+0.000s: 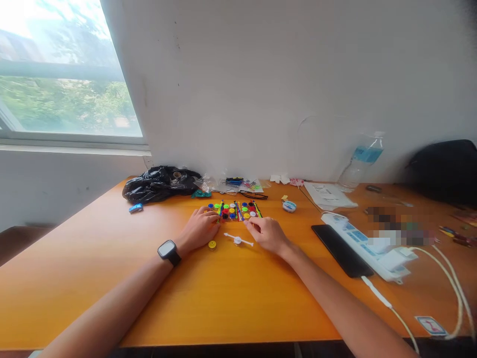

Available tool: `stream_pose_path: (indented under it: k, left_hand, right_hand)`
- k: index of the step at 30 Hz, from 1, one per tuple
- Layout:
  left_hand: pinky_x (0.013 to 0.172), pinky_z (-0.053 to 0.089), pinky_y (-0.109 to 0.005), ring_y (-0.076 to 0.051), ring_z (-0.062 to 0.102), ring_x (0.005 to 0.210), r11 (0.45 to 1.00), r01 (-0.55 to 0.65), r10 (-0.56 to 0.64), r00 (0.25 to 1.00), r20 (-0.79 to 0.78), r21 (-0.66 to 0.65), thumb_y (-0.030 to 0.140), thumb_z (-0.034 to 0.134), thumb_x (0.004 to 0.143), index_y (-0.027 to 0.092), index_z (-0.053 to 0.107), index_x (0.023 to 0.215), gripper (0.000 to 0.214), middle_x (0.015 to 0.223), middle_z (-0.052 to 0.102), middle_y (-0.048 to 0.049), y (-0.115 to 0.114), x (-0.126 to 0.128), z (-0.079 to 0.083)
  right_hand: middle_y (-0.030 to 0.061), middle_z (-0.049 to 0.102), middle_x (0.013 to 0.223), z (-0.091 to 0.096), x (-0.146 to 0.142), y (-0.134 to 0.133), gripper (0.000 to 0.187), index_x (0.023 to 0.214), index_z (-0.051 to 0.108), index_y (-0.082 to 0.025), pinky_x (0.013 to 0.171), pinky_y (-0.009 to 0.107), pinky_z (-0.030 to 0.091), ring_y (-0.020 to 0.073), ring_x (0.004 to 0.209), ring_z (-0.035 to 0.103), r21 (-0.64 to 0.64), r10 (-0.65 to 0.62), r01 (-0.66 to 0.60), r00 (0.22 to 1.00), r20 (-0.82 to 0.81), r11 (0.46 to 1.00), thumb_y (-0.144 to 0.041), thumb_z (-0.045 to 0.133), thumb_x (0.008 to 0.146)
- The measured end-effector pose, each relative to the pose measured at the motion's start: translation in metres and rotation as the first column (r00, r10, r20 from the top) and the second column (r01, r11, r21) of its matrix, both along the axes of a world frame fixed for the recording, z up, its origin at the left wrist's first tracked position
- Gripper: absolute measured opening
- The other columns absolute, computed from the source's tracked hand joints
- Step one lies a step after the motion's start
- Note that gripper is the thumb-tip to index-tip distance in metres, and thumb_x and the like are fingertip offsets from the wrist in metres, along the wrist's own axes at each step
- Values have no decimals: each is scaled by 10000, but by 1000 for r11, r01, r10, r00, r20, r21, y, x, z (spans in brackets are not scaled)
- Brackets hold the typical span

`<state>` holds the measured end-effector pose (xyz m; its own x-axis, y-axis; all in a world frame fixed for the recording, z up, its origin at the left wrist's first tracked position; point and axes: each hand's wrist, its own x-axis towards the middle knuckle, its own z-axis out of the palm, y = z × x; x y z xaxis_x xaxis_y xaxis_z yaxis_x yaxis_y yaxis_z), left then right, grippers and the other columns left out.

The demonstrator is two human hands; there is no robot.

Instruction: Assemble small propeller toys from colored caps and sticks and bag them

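Note:
My left hand (201, 228) rests on the table with its fingers stretched out, the fingertips beside the left side of a group of small colourful round pieces (226, 211). My right hand (267, 233) is closed, thumb and index finger together, at the near right of that group; anything between them is hidden. Thin coloured sticks (238, 211) lie in upright rows between the round pieces. Between my hands lies a white stick with a round white piece (237, 240) at its middle. Just right of my left hand sits a yellow round piece (212, 245).
A black plastic bag (160, 184) and clear packets (244, 186) lie along the wall. A small blue packet (135, 208) is at the left. Rightward are a round container (289, 206), a black phone (341, 250), a power strip (365, 246) with cables, and a clear bottle (359, 164).

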<state>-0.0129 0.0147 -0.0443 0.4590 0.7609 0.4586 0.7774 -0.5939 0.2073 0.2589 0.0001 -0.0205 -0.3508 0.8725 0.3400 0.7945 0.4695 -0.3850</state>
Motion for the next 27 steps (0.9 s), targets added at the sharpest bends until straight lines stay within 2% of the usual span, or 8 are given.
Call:
stream_pose_path:
  k: [4, 8, 15, 20, 24, 27]
  left_hand:
    - [1013, 512, -470, -293, 612, 1117, 1000, 23, -23, 999, 40, 0, 242, 576, 986, 273, 787, 974, 214, 1107, 771, -72, 1, -1, 1]
    - [1022, 508, -456, -289, 609, 1119, 998, 65, -65, 996, 62, 0, 235, 579, 977, 287, 802, 1055, 242, 1102, 773, -61, 1, -1, 0]
    - [951, 513, -444, -291, 603, 1060, 996, -88, 88, 994, 60, 7, 247, 611, 951, 257, 750, 1052, 172, 1095, 761, -70, 1, -2, 1]
    - [960, 504, -441, -284, 591, 1063, 994, -104, 104, 994, 37, 16, 235, 604, 958, 245, 742, 877, 160, 1136, 761, -48, 2, -2, 0]
    - [931, 504, -438, -287, 586, 1044, 991, -133, 132, 990, 43, 26, 216, 610, 943, 241, 730, 836, 163, 1073, 756, -58, 2, 0, -2]
    - [933, 505, -441, -292, 584, 1058, 989, -140, 138, 989, 53, 42, 236, 609, 956, 241, 737, 867, 156, 1108, 749, -67, 2, 1, -3]
  right_hand:
    - [-13, 521, 569, 1, 0, 0, 458, 669, 536, -225, 579, 291, 232, 148, 532, 446, -6, 2, -2, 1000, 3, 1000, -474, 456, 1046]
    - [-10, 533, 570, 2, 0, -1, 454, 675, 553, -227, 580, 289, 237, 148, 538, 466, 7, 2, -2, 1000, -2, 1000, -471, 459, 1047]
    - [-8, 612, 639, -2, 1, -3, 373, 777, 663, -234, 613, 270, 297, 150, 594, 523, -39, 118, -118, 993, 3, 992, -429, 486, 1041]
    - [-23, 660, 670, -1, -1, -8, 258, 931, 731, -245, 632, 255, 335, 135, 611, 556, -101, 203, -206, 978, -47, 973, -395, 543, 1024]
    - [-36, 654, 652, 2, -4, -13, 211, 999, 761, -266, 615, 257, 325, 128, 591, 548, -132, 242, -245, 969, -41, 960, -388, 589, 1000]
    - [-28, 669, 680, 5, -6, -18, 207, 1005, 772, -265, 609, 259, 321, 130, 612, 556, -140, 297, -298, 955, -28, 944, -387, 606, 990]
